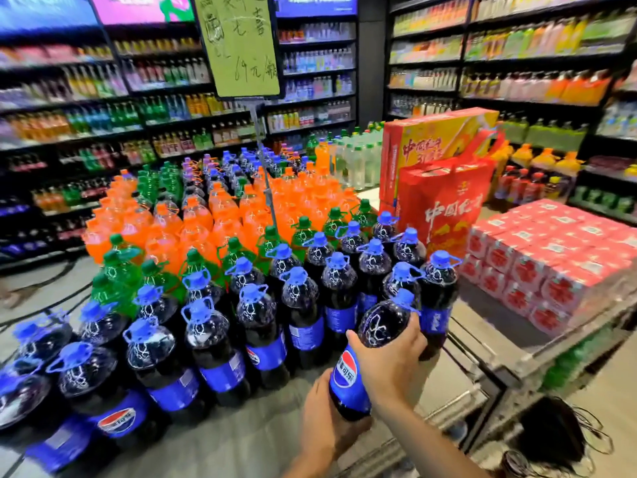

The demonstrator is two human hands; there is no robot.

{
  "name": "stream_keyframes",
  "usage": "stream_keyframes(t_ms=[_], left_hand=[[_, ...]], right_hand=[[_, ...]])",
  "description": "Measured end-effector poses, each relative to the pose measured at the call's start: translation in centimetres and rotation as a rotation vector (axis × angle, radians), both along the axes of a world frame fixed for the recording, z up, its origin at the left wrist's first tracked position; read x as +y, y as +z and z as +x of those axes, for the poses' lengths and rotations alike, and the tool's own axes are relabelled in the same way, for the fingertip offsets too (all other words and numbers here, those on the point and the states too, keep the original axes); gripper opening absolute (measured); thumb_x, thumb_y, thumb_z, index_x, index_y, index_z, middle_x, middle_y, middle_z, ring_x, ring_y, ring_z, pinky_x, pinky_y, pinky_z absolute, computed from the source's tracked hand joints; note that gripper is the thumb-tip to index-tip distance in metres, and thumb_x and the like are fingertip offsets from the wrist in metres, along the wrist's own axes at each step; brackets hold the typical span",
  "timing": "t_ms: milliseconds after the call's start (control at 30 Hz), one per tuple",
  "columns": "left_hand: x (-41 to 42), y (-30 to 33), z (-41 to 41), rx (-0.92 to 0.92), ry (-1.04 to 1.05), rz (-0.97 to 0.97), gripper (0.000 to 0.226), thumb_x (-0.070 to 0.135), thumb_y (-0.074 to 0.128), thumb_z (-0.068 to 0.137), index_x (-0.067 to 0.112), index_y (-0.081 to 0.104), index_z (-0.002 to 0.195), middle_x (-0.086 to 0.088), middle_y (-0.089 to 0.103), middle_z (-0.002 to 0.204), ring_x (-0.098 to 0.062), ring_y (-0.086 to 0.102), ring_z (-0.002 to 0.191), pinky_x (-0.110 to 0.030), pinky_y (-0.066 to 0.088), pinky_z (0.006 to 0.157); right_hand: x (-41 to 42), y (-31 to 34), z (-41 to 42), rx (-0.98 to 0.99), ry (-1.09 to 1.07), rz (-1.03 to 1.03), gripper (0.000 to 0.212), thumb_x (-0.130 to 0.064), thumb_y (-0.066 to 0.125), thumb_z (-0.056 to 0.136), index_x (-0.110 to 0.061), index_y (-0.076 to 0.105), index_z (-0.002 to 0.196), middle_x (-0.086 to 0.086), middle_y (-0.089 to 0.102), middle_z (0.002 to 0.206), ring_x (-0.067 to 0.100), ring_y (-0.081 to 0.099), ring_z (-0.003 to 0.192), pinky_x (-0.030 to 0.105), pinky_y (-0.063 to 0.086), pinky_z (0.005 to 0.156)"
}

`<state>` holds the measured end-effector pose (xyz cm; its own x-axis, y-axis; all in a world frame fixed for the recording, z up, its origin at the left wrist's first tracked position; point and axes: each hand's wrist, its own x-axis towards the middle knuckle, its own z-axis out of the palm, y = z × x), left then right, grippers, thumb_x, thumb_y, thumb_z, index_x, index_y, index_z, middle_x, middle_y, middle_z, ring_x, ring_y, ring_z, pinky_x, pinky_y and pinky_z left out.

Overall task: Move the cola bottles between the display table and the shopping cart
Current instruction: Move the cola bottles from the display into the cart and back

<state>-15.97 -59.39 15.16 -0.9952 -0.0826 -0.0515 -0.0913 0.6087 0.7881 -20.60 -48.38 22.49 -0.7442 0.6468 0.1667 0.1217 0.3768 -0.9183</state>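
A large cola bottle [374,343] with a blue cap and blue label is tilted over the display table's near right corner. My right hand [389,363] grips its upper body, fingers wrapped round the shoulder. My left hand [325,419] holds its base from below. Several more cola bottles [213,343] stand in rows on the display table [262,429], right beside the held one. The shopping cart [489,381] shows as a metal frame at the lower right, its basket mostly hidden.
Orange soda bottles [220,215] and green bottles [117,270] fill the table's far side around a price sign on a pole [241,46]. Red gift boxes [444,188] and shrink-wrapped red cartons [558,260] stand to the right. Drink shelves line the walls.
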Motion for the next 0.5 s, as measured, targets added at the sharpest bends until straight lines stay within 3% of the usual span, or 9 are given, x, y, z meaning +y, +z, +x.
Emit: stream_keyframes(t_ms=[67, 133, 267, 400, 500], left_hand=[[0.3, -0.5, -1.1, 0.02, 0.021, 0.039, 0.069, 0.051, 0.09, 0.052, 0.041, 0.063, 0.116, 0.027, 0.072, 0.107, 0.012, 0.066, 0.099, -0.021, 0.057, 0.081], [0.6, -1.3, -2.3, 0.009, 0.032, 0.071, 0.066, 0.042, 0.091, 0.057, 0.039, 0.062, 0.116, 0.021, 0.073, 0.109, 0.004, 0.068, 0.102, -0.021, 0.056, 0.085], [1.3, -2.1, -4.7, 0.006, 0.102, 0.085, 0.077, 0.061, 0.077, 0.064, 0.038, 0.054, 0.134, 0.029, 0.067, 0.12, 0.006, 0.063, 0.116, -0.023, 0.053, 0.095], [2.0, -2.6, -7.2, -0.009, 0.067, 0.18, 0.08, 0.068, 0.062, 0.063, 0.037, 0.046, 0.136, 0.029, 0.063, 0.117, 0.011, 0.063, 0.109, -0.011, 0.045, 0.085], [1.9, -4.5, -9.3, 0.008, -0.003, 0.176, 0.067, 0.063, 0.056, 0.077, 0.037, 0.045, 0.138, 0.031, 0.057, 0.123, 0.018, 0.055, 0.116, -0.002, 0.038, 0.096]], right_hand=[[-0.4, -0.9, -1.6, 0.039, 0.042, 0.013, 0.13, -0.042, 0.103, 0.053, -0.013, 0.032, 0.157, 0.019, 0.042, 0.148, 0.039, 0.043, 0.139, 0.05, 0.04, 0.114], [-0.9, -1.4, -2.5, 0.052, 0.071, 0.038, 0.127, -0.036, 0.103, 0.052, -0.008, 0.035, 0.156, 0.021, 0.043, 0.147, 0.034, 0.04, 0.136, 0.045, 0.034, 0.114], [-1.6, -2.1, -4.5, 0.103, 0.134, 0.158, 0.123, -0.032, 0.103, 0.049, -0.009, 0.039, 0.15, 0.021, 0.045, 0.143, 0.041, 0.047, 0.131, 0.047, 0.036, 0.114], [-2.1, -3.3, -6.5, 0.142, 0.193, 0.304, 0.122, -0.032, 0.103, 0.048, -0.012, 0.038, 0.149, 0.019, 0.045, 0.144, 0.04, 0.047, 0.133, 0.049, 0.039, 0.115], [-2.1, -4.0, -8.0, 0.14, 0.188, 0.368, 0.121, -0.033, 0.102, 0.05, -0.012, 0.038, 0.15, 0.018, 0.043, 0.145, 0.041, 0.047, 0.132, 0.048, 0.039, 0.116]])
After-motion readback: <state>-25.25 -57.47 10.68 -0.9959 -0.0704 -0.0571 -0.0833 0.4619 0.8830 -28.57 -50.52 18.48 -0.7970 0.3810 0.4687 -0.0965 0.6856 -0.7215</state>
